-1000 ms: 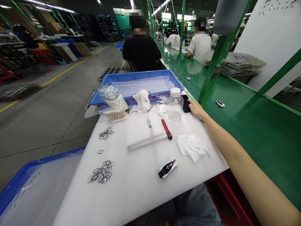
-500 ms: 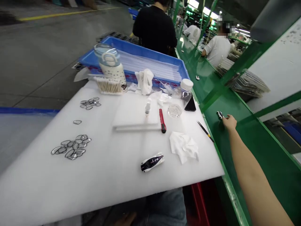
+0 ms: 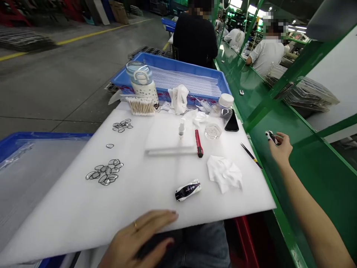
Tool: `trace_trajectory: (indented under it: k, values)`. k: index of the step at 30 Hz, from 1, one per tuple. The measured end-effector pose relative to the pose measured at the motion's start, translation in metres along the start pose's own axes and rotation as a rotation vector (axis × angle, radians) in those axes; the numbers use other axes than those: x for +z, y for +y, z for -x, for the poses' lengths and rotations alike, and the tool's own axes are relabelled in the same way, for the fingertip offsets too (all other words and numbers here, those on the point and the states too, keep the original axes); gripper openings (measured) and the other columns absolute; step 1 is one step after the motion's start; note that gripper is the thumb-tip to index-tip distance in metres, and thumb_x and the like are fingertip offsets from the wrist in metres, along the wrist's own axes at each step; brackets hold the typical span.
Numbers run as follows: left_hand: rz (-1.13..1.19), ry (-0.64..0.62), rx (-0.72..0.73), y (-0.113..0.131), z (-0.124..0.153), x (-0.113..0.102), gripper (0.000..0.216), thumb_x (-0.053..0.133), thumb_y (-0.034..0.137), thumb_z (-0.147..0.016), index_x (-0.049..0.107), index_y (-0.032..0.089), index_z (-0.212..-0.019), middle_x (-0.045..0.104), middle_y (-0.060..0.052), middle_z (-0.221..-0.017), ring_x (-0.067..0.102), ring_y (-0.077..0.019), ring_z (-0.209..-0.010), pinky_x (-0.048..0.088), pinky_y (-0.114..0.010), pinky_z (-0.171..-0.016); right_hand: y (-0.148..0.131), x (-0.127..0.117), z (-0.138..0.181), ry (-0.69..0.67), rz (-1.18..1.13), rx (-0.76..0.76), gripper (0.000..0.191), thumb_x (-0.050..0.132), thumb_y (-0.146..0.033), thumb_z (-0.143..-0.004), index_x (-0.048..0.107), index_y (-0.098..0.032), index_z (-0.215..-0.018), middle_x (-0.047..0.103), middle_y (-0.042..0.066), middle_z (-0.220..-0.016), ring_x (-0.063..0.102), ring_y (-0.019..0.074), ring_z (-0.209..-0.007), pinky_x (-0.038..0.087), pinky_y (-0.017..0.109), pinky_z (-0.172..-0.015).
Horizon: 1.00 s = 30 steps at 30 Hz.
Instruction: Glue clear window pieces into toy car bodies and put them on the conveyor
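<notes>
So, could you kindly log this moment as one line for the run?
right hand: holds toy car | left hand: at white foam sheet edge | nearby: tweezers

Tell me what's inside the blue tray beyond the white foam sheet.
The blue tray holds a stack of thin translucent sheets. A patterned bottle and a crumpled white cloth hide part of its near side, and the stack covers the tray's floor.

Black-and-white toy car [image 3: 271, 137], red-and-black utility knife [image 3: 199, 143], blue tray [image 3: 178, 66], green workbench [image 3: 315, 178]
</notes>
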<state>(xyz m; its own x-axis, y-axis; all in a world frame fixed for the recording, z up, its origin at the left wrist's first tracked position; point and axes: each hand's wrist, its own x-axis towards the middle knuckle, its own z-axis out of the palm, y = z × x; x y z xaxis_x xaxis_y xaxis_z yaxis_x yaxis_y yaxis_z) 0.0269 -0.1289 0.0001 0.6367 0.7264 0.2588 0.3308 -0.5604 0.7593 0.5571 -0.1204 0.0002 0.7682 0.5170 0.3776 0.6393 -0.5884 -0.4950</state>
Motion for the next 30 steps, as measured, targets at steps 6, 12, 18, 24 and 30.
trace_trajectory:
  k: [6, 12, 18, 24, 30]
  values:
    - [-0.302, 0.120, 0.071, -0.011, -0.048, 0.034, 0.038, 0.051, 0.031, -0.094, 0.056, 0.029, -0.132, 0.063, -0.005, -0.133, 0.068, -0.0226, -0.111, 0.061, -0.036, -0.088, -0.047, -0.033, 0.094, -0.365, -0.203, -0.724, 0.041, 0.059, -0.028, -0.086, 0.053, -0.019, -0.125, 0.068, 0.011, -0.115, 0.067, 0.0229, -0.100, 0.054, 0.038, -0.089]
    - [-0.317, 0.222, 0.095, -0.009, -0.048, 0.051, 0.031, 0.047, 0.022, -0.096, 0.060, 0.024, -0.124, 0.068, -0.005, -0.111, 0.069, -0.0201, -0.098, 0.060, -0.032, -0.081, -0.081, -0.032, 0.113, -0.591, -0.066, -0.894, 0.035, 0.052, -0.023, -0.091, 0.055, -0.019, -0.125, 0.069, 0.012, -0.117, 0.065, 0.0272, -0.105, 0.053, 0.047, -0.090]
    - [-0.460, 0.326, -0.031, -0.005, -0.038, 0.055, 0.028, 0.060, 0.032, -0.093, 0.065, 0.022, -0.119, 0.063, -0.007, -0.108, 0.065, -0.0160, -0.069, 0.054, -0.026, -0.052, -0.142, -0.030, 0.124, -0.554, -0.248, -0.892, 0.023, 0.053, -0.025, -0.093, 0.065, -0.018, -0.111, 0.071, 0.009, -0.110, 0.065, 0.0226, -0.104, 0.051, 0.038, -0.088]
    - [-0.264, 0.012, 0.050, -0.021, -0.035, 0.027, 0.055, 0.068, 0.030, -0.084, 0.055, 0.031, -0.137, 0.053, -0.007, -0.140, 0.070, -0.0173, -0.084, 0.062, -0.027, -0.069, -0.221, -0.037, 0.129, -0.860, -0.106, -0.949, 0.026, 0.055, -0.026, -0.093, 0.069, -0.016, -0.113, 0.074, 0.008, -0.104, 0.068, 0.0213, -0.094, 0.047, 0.031, -0.079]
    - [-0.288, -0.092, 0.113, -0.035, -0.046, 0.008, 0.050, 0.068, 0.033, -0.084, 0.058, 0.036, -0.132, 0.056, -0.005, -0.143, 0.068, -0.0256, -0.111, 0.061, -0.036, -0.089, -0.250, -0.041, 0.135, -1.092, 0.178, -0.954, 0.036, 0.053, -0.043, -0.093, 0.075, -0.014, -0.098, 0.073, 0.011, -0.089, 0.067, 0.0246, -0.080, 0.035, 0.030, -0.058]
